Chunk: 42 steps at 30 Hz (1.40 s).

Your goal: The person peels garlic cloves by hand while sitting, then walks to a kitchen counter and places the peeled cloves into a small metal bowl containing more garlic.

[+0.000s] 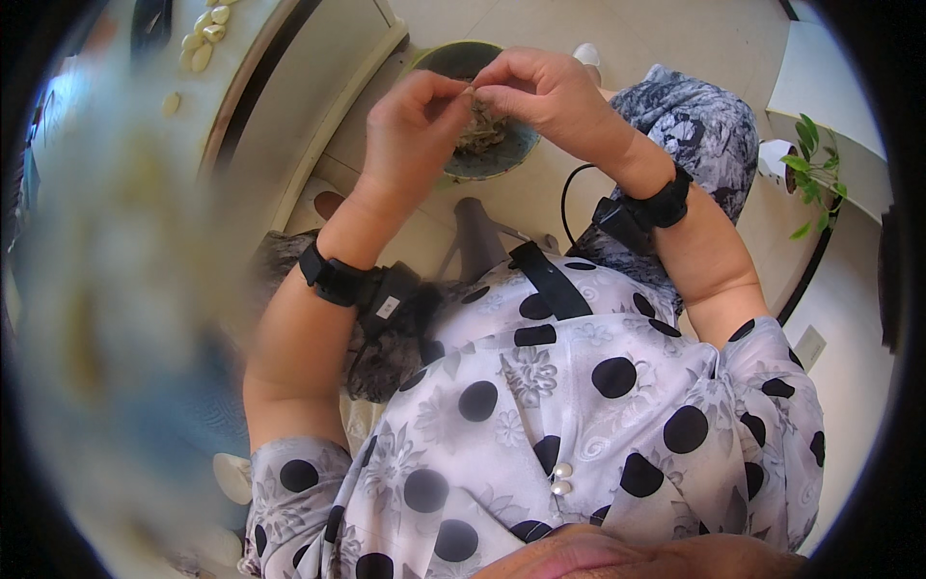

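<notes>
My left hand (412, 134) and my right hand (553, 98) meet fingertip to fingertip. Between thumbs and forefingers they pinch a small pale piece (470, 90), mostly hidden by the fingertips; it looks like a garlic clove or a bit of its skin. Below them on the floor stands a round bin (510, 161) with a greenish rim, holding a heap of dry, papery peelings (481, 130). Up on the counter at the left lie several peeled garlic cloves (202, 36) in a cluster. One more clove (171, 103) lies apart from them, nearer to me.
A pale counter (231, 43) with a dark-edged cabinet front (304, 94) runs along my left. The grey legs of a stool (477, 231) rise between my knees. To the right, a leafy plant (810, 174) sits in a white pot (776, 159). Something blurred covers the view's left side.
</notes>
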Motion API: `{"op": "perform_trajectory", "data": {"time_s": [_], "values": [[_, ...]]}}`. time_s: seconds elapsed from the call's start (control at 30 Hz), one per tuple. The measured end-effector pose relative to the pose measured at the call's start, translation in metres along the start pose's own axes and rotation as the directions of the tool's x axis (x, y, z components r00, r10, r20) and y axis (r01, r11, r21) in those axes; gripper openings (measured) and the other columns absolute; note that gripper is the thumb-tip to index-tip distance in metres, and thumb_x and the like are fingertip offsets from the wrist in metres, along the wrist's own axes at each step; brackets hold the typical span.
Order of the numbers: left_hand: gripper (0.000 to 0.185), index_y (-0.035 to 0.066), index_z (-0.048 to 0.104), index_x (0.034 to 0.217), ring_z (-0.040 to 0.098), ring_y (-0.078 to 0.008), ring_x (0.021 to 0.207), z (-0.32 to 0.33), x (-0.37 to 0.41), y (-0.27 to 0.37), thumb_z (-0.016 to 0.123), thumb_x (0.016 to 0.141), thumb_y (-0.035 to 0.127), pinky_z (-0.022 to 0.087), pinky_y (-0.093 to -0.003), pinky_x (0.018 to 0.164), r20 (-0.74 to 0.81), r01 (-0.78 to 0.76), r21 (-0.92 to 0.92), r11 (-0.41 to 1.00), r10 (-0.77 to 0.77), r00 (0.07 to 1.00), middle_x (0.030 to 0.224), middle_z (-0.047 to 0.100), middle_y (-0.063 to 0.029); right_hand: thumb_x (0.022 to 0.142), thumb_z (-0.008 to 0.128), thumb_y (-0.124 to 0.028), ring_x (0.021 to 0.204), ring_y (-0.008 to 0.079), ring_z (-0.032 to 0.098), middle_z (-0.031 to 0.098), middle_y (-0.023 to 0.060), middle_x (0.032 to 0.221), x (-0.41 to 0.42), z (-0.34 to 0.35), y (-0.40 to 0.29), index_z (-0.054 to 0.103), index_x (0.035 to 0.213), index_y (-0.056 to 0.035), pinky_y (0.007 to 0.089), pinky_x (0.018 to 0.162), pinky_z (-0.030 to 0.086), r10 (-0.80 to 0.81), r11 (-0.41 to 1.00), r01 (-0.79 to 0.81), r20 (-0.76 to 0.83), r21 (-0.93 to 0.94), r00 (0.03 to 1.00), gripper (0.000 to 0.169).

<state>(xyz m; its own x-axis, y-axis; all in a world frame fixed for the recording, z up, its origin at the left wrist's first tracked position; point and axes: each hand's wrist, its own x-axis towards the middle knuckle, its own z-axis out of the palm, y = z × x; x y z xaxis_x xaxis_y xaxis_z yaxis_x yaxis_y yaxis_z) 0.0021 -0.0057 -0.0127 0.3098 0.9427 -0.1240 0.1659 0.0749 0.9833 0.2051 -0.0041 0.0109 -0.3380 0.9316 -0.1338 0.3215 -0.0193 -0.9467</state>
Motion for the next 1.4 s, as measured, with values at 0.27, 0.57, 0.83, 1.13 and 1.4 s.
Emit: {"op": "perform_trajectory", "data": {"time_s": [0.27,0.57,0.83,1.13,1.4], "values": [[0.007,-0.001,0.068,0.092,0.061,-0.0126,0.072,0.003,0.0,0.004,0.072,0.087,0.002,0.05,-0.0254,0.066,-0.039,-0.271,0.337,0.902,0.301,0.953,0.082,0.062,-0.0064,0.085,0.068,-0.013,0.072,0.0251,0.065,0.066,0.0152,0.08,0.0,0.003,-0.005,0.067,0.089,-0.0002,0.0319,0.067,0.051,-0.163,0.955,0.136,-0.084,-0.263,0.983,0.014],[0.006,0.002,0.067,0.085,0.063,-0.0259,0.07,0.007,0.0,0.011,0.071,0.082,0.002,0.05,-0.0331,0.062,-0.087,-0.286,0.304,0.909,0.325,0.942,0.08,0.063,-0.0112,0.086,0.068,-0.01,0.07,0.0104,0.059,0.063,0.005,0.076,-0.003,0.003,-0.012,0.066,0.091,-0.001,0.0248,0.065,0.048,-0.161,0.934,0.113,-0.118,-0.338,0.98,0.011],[0.012,0.0,0.065,0.103,0.067,-0.0134,0.086,0.008,0.002,0.012,0.066,0.095,0.009,0.055,-0.0259,0.078,0.01,0.151,-0.54,0.828,-0.173,0.985,0.098,0.07,-0.006,0.091,0.064,-0.011,0.072,0.0056,0.055,0.062,-0.0001,0.077,-0.001,0.004,-0.009,0.065,0.092,-0.0015,0.0225,0.065,0.047,-0.116,0.968,0.062,-0.214,-0.244,0.97,0.01],[0.012,0.005,0.063,0.105,0.059,-0.0113,0.088,-0.012,0.007,0.004,0.06,0.099,0.015,0.052,-0.027,0.08,0.279,0.37,-0.821,0.435,-0.259,0.925,0.102,0.066,-0.0057,0.093,0.062,-0.012,0.072,0.0049,0.052,0.057,-0.0021,0.078,-0.002,-0.004,0.0,0.063,0.095,-0.0014,0.0225,0.064,0.045,-0.081,0.967,0.03,-0.192,-0.252,0.978,0.011],[0.017,0.001,0.059,0.109,0.05,-0.0128,0.081,-0.016,0.008,0.001,0.055,0.102,0.016,0.047,-0.026,0.072,0.419,0.435,-0.881,0.186,-0.121,0.9,0.095,0.057,-0.005,0.089,0.064,-0.015,0.074,0.0277,0.062,0.063,0.0148,0.082,0.003,-0.001,0.017,0.066,0.095,-0.0018,0.0357,0.072,0.05,-0.13,0.934,0.084,-0.111,-0.347,0.985,0.014]]}}
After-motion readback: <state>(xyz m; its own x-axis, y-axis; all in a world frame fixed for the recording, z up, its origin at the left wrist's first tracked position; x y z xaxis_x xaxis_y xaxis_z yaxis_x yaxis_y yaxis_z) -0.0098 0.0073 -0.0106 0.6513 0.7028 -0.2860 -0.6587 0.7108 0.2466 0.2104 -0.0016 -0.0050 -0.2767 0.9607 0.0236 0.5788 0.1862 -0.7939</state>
